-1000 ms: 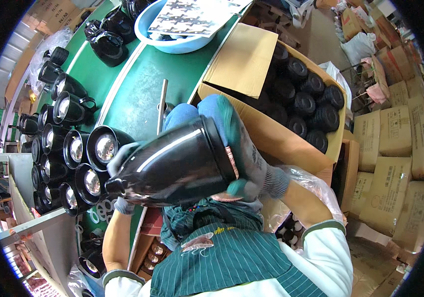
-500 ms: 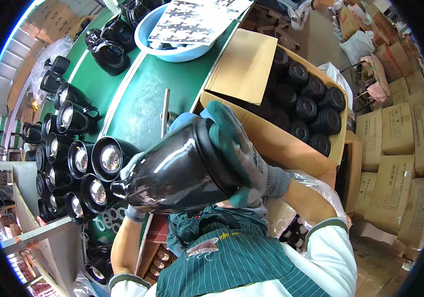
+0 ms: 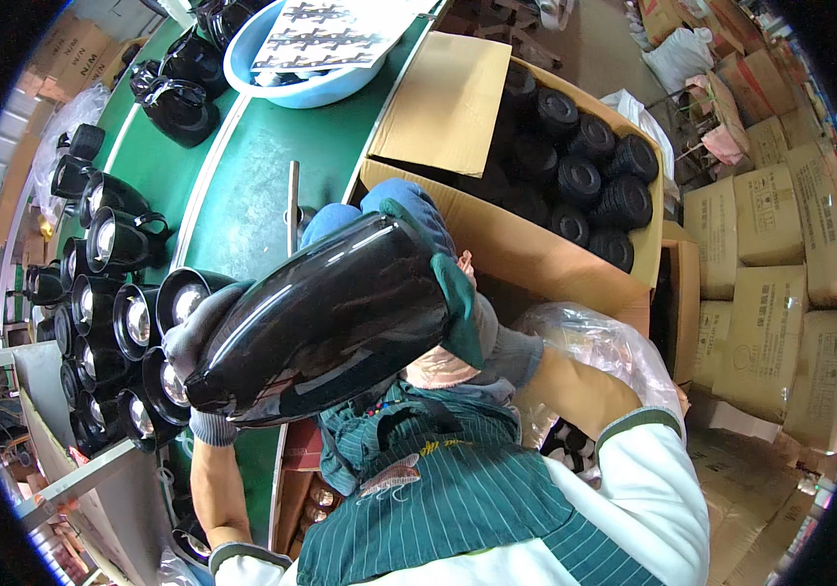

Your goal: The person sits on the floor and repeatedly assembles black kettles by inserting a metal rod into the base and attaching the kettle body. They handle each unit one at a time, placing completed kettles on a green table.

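Observation:
A glossy black jug (image 3: 326,303) lies slantwise in front of my chest, held between both gloved hands. My left hand (image 3: 202,327) is closed round its left, narrower end. At the broad right end, my right hand (image 3: 459,303) curls round it in a grey and green glove. The palm and some fingers of both hands are hidden behind the jug. Just left of my left hand, several black jugs (image 3: 135,317) lie on their sides, with silvery round linings showing in their mouths.
A green bench (image 3: 247,215) runs away from me, bearing a light blue basin (image 3: 316,93) with a printed sheet (image 3: 326,39) and more black jugs (image 3: 179,107). To the right, an open carton (image 3: 506,239) holds several round black parts (image 3: 579,181). Stacked cartons (image 3: 750,322) stand at far right.
The jug has been turned in my hands, so its spout and the ringed right end no longer show. My left hand now covers more of the left end. The whole view has shifted slightly.

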The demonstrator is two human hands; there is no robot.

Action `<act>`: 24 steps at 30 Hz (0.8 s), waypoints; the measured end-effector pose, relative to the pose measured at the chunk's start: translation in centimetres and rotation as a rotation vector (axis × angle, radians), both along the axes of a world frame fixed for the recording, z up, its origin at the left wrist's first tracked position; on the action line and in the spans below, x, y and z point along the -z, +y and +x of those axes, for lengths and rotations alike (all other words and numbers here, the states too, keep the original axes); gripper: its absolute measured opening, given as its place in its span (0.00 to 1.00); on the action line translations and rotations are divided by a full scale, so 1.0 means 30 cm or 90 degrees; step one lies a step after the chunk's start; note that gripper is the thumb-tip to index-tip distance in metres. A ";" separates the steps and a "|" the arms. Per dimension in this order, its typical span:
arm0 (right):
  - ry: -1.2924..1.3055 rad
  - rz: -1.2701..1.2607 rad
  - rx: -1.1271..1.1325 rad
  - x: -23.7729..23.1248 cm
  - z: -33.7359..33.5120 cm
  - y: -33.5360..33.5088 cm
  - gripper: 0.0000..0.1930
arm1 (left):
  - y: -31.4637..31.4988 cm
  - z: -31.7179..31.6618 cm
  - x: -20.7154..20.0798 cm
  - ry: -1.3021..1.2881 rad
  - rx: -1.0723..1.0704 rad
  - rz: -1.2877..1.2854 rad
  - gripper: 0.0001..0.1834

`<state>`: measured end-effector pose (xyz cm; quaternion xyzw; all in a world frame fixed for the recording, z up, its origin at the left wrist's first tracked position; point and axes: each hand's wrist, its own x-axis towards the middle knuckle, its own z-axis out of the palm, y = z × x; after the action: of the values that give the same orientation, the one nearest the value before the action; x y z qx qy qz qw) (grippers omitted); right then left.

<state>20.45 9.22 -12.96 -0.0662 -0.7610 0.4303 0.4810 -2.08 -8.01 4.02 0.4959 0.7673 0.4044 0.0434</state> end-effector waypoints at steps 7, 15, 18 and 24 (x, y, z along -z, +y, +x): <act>-0.018 -0.820 -0.308 -0.185 0.023 0.158 0.24 | 0.103 0.071 -0.141 0.023 0.059 -0.150 0.29; 0.116 -0.867 -0.463 -0.169 -0.048 0.168 0.28 | 0.079 0.183 -0.212 -0.264 0.282 0.081 0.49; 0.057 -0.882 -0.466 -0.163 -0.020 0.173 0.36 | 0.079 0.202 -0.241 -0.195 0.290 0.036 0.52; 0.128 -0.941 -0.505 -0.153 -0.036 0.159 0.27 | 0.080 0.247 -0.230 -0.103 0.199 0.106 0.40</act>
<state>19.37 13.97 -8.37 -0.0530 -0.2041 0.9584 0.1925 5.33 -5.62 10.92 0.5771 0.6386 0.4932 0.1260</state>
